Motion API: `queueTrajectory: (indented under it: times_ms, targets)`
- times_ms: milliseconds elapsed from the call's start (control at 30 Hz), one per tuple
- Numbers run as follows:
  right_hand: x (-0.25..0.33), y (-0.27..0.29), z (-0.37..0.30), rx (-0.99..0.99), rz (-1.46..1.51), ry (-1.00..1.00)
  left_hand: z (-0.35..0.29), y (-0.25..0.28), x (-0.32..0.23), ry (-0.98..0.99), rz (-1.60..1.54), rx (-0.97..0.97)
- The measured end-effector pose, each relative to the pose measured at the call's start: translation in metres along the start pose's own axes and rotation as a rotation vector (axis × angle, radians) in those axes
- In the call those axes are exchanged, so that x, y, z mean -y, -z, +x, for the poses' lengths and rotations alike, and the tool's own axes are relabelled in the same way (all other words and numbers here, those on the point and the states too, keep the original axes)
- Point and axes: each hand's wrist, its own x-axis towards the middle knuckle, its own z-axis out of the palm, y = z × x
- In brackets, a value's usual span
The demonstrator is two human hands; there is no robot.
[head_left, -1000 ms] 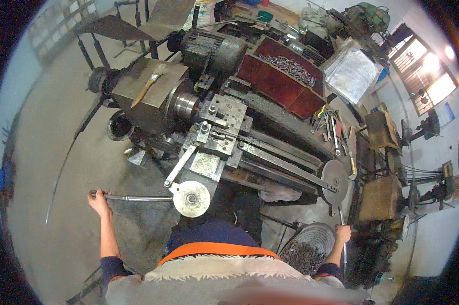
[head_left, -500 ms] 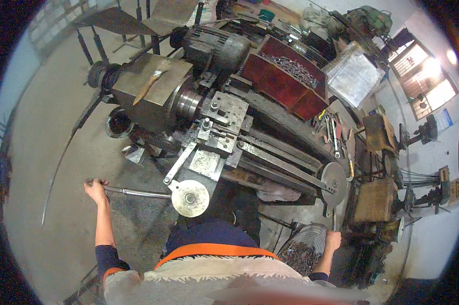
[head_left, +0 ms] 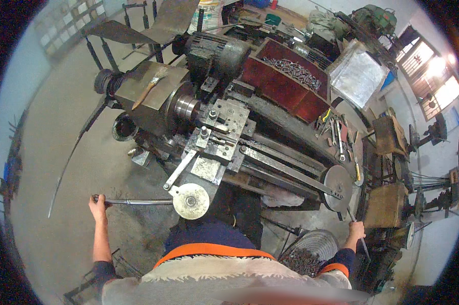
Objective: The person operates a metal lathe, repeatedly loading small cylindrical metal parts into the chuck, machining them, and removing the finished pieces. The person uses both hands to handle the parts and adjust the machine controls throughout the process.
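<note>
My left hand [head_left: 98, 206] is closed round the outer end of a long metal lever [head_left: 140, 202]. That lever joins a round pale disc [head_left: 191, 201], which a short link arm [head_left: 180, 171] ties to the tool slide [head_left: 220, 134] of a lathe. On the right, my right hand [head_left: 356, 230] grips a rod-shaped lever [head_left: 351, 215] that runs from a larger grey disc [head_left: 338, 188]. A long flat bar [head_left: 288, 170] reaches from this disc to the slide. Beyond the slide sits the shiny round chuck [head_left: 187, 108].
A paintbrush [head_left: 149, 92] lies on the headstock cover [head_left: 161, 76]. Behind stand a motor [head_left: 219, 53] and a red box [head_left: 275, 84] of small metal parts. Spanners [head_left: 340, 140] lie at the right. A mesh basket [head_left: 327, 243] with dark pieces stands by my right arm.
My right hand has swung outward to the right with its lever, which now slants. My left hand has dropped lower with its lever, now nearly level. The view has shifted slightly.
</note>
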Motion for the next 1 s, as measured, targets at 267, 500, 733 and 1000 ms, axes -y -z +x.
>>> queueTrajectory:
  times_ms: [267, 500, 733, 1000]
  targets:
    - [0.011, -0.044, -0.038, -0.536, 0.093, 0.088, 0.086, -0.028, -0.028, -0.32, 0.558, 0.204]
    - [0.032, -0.057, -0.141, -0.229, 0.531, 0.253, 0.104, -0.18, -0.049, -0.638, 1.265, 0.519]
    - [0.042, -0.049, -0.178, -0.032, 0.58, 0.191, 0.112, -0.243, 0.006, -0.425, 1.071, 0.418]
    - [0.063, 0.026, -0.173, -0.11, 0.66, 0.301, 0.121, -0.226, -0.009, -0.7, 1.232, 0.699]
